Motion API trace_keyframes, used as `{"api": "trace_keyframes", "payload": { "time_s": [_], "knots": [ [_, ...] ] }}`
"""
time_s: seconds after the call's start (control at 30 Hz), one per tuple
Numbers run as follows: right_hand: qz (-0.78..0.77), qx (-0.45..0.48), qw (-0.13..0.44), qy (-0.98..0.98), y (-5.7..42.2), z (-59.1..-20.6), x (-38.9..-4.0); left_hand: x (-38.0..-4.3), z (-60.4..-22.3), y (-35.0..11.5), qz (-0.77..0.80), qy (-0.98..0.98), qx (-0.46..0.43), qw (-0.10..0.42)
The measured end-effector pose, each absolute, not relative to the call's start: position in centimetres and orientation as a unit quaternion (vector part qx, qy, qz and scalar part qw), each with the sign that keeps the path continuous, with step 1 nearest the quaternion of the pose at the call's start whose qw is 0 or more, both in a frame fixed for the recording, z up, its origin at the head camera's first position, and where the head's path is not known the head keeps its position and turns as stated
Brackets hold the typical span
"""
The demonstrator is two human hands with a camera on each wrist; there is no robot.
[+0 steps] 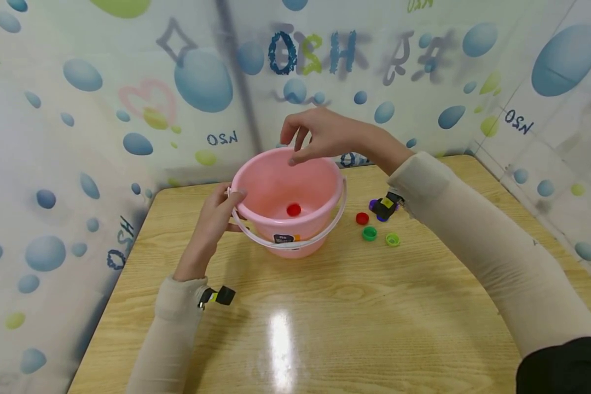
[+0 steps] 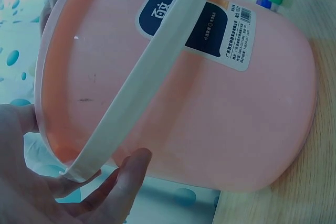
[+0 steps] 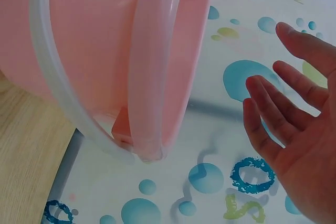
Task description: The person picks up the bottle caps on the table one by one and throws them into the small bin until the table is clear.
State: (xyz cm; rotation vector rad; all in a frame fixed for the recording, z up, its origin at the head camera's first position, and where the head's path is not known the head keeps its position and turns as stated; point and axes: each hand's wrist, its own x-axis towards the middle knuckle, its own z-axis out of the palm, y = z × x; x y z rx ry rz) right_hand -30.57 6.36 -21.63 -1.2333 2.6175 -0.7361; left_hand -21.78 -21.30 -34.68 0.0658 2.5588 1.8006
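At the centre of the head view, a pink bucket (image 1: 288, 200) is seen standing on a wooden table (image 1: 349, 317), with its white handle (image 1: 285, 243) folded down over the near side. A red cap (image 1: 293, 209) lies on the bucket's floor. The left hand (image 1: 212, 221) is held against the bucket's left rim, its thumb lying over the rim by the handle's pivot and its fingers curled at the outer wall; in the left wrist view the fingers (image 2: 123, 174) are seen just beneath the handle's end. The right hand (image 1: 320, 134) is held above the far rim, spread and loose, with nothing between its fingertips; the right wrist view shows its fingers (image 3: 286, 103) straight and apart from the bucket's wall.

Right of the bucket, near the right forearm, more caps lie on the table: a red one (image 1: 361, 219), a green one (image 1: 369, 233), a lighter green one (image 1: 392, 239), and a purple one (image 1: 376, 207) partly hidden by the wrist camera.

A slip seems possible here: the bucket is light and steadied from one side only, so a push on its left rim could tilt or slide it. The sleeve hanging close above the loose caps could also sweep them toward the table's right edge.
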Motion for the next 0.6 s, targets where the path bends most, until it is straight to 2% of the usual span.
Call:
{"api": "trace_keyframes", "payload": {
  "time_s": [0.6],
  "knots": [
    [-0.246,-0.409,0.083,0.875,6.65,-21.88,-30.5,-21.74,-34.66,-21.28,0.57,0.821,0.018,0.009]
  ]
}}
